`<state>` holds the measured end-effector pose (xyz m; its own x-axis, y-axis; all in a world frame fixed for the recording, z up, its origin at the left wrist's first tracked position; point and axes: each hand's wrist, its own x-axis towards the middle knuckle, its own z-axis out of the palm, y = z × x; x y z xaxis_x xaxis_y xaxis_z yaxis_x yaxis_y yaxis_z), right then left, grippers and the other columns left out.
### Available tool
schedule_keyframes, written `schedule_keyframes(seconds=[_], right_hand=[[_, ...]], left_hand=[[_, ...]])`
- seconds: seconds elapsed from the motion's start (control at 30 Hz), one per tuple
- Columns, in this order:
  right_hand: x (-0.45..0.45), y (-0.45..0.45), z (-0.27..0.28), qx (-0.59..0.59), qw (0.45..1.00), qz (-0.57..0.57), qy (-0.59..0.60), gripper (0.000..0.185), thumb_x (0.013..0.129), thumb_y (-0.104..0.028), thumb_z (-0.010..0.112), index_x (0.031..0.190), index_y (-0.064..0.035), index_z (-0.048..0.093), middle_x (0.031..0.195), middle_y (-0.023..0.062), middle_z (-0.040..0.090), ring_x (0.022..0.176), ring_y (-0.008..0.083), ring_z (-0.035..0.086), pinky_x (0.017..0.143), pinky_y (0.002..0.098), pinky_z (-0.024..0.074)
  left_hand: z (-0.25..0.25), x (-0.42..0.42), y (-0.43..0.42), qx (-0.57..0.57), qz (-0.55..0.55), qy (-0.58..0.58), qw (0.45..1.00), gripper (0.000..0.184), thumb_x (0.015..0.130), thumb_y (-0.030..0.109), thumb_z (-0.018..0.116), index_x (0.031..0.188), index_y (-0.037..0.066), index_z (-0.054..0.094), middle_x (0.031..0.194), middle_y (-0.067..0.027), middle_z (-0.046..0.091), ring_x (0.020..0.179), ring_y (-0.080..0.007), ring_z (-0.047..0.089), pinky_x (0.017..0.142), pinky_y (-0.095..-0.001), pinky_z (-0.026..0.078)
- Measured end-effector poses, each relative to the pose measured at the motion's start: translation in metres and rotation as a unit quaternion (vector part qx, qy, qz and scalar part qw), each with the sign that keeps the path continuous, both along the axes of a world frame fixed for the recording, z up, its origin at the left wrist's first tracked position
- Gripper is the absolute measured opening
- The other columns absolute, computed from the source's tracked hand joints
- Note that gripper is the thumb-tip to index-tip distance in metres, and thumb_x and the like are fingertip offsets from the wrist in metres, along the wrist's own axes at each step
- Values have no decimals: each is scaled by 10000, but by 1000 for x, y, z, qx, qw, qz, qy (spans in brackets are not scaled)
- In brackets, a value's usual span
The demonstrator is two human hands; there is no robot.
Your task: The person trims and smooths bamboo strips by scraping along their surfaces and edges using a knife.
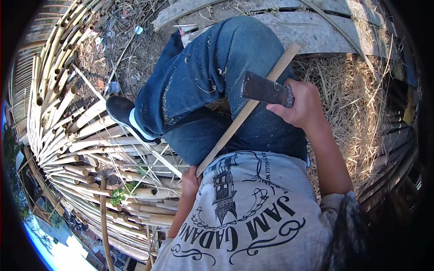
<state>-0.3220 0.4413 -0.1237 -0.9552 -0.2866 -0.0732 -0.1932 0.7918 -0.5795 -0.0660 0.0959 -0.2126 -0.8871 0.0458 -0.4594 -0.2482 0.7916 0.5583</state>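
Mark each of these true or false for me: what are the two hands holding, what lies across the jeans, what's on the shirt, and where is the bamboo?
1. The left hand holds a long, narrow strip. True.
2. The right hand is empty. False: it grips a dark, broad-bladed tool.
3. The strip passes over the jeans. True.
4. The shirt is plain, with no print. False: it carries large dark lettering and a drawing of a tower.
5. Many bamboo poles lie on the person's left side. True.
6. The dark tool lies on the ground. False: it is held above the jeans, across the strip.
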Motion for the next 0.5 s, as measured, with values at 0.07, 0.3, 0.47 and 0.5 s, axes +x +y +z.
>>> schedule_keyframes(seconds=[0.07,0.3,0.47,0.5], right_hand=[[-1,2,-2,-9,1000,-6,-8,640,638,-613,740,676,13,611,533,165,568,526,329,627,502,392,490],[-2,6,-10,-87,995,-45,-38,624,677,-596,724,657,14,594,499,142,521,463,302,574,469,361,445],[-5,15,-20,-188,978,-74,-53,619,741,-584,678,657,18,562,488,83,446,452,178,453,459,321,363],[-4,19,-22,-199,977,-47,-54,641,749,-607,663,661,18,550,494,59,430,468,151,432,464,312,346]], left_hand=[[-3,10,-4,-3,14,13,1000,307,731,142,724,935,3,541,726,-212,603,671,-414,602,580,-463,468],[12,37,-24,-52,6,25,998,178,752,101,643,872,6,552,678,-210,589,631,-412,591,563,-460,464],[21,89,-76,-49,31,2,998,167,756,118,588,846,-14,538,639,-206,556,589,-419,568,533,-482,446],[25,90,-73,-51,36,1,998,167,756,118,588,846,-14,538,639,-206,556,589,-419,568,533,-482,446]])
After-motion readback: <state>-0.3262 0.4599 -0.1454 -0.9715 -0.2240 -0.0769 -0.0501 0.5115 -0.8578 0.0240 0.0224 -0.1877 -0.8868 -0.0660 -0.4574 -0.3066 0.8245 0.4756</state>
